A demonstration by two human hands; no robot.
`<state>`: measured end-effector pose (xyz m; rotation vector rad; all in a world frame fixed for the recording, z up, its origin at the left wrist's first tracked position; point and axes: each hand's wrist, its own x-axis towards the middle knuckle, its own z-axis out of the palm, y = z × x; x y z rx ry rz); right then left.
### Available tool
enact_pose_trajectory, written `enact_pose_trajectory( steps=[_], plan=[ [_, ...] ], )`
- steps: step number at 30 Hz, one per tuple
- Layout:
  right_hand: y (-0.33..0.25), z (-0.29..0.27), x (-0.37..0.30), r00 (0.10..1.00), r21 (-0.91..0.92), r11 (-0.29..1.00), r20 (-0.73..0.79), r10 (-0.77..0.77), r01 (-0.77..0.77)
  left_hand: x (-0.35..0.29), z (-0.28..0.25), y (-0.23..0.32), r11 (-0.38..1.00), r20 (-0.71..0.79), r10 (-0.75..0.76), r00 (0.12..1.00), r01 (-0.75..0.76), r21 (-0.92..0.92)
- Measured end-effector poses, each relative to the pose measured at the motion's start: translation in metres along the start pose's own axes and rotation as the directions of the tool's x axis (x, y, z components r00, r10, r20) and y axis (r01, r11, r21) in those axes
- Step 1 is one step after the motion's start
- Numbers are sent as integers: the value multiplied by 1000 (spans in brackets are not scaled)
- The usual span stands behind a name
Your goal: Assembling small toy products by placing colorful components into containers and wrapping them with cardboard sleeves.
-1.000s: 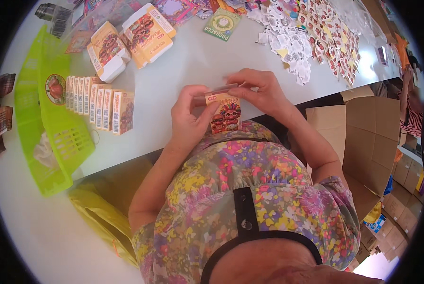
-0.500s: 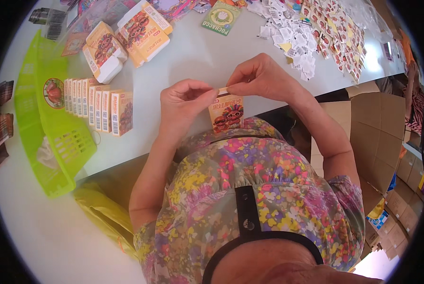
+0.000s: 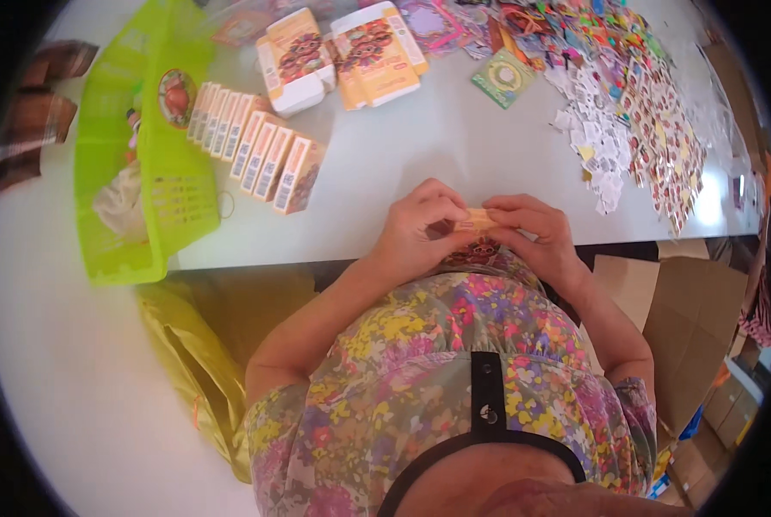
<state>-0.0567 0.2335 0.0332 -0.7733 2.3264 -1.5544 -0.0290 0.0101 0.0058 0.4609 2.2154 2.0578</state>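
Note:
A small orange-and-cream cardboard box [image 3: 478,221] with cartoon figures on its front is held close to my body at the table edge. The fingers of my left hand [image 3: 422,226] pinch its top at the left side. My right hand [image 3: 536,231] grips the same end from the right, thumb below and fingers over the top. The box's top panel faces up between the hands; its lower part is partly hidden by the fingers. To the left, several similar closed boxes [image 3: 295,177] stand in a slanting row on the table.
A green plastic basket [image 3: 183,226] holding a pale cloth stands at the left. Flattened orange cartons [image 3: 379,65] and a green card [image 3: 502,79] lie farther back. White paper packets [image 3: 596,138] and printed stickers [image 3: 665,155] are heaped at right. Cardboard [image 3: 691,319] stands beyond my right arm.
The whole view has shifted, with the table things now farther right. My right fingers have moved from the box's top edge to around its right side, and its top now tilts into view.

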Motion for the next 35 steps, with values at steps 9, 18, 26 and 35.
enact_pose_trajectory(
  steps=[9,18,26,35],
  plan=[
    [4,64,123,972,635,738,113,207,-231,-5,-51,36,524,-127,641,757,-312,792],
    [22,44,192,881,-485,871,-375,-287,77,-24,-80,0,372,-105,386,916,-51,927],
    [36,27,210,954,-325,916,-256,156,-237,-16,-66,10,304,-126,268,955,40,952],
    [45,16,189,938,373,927,-328,111,21,-24,-71,-9,456,-113,157,981,30,890]
  ],
)
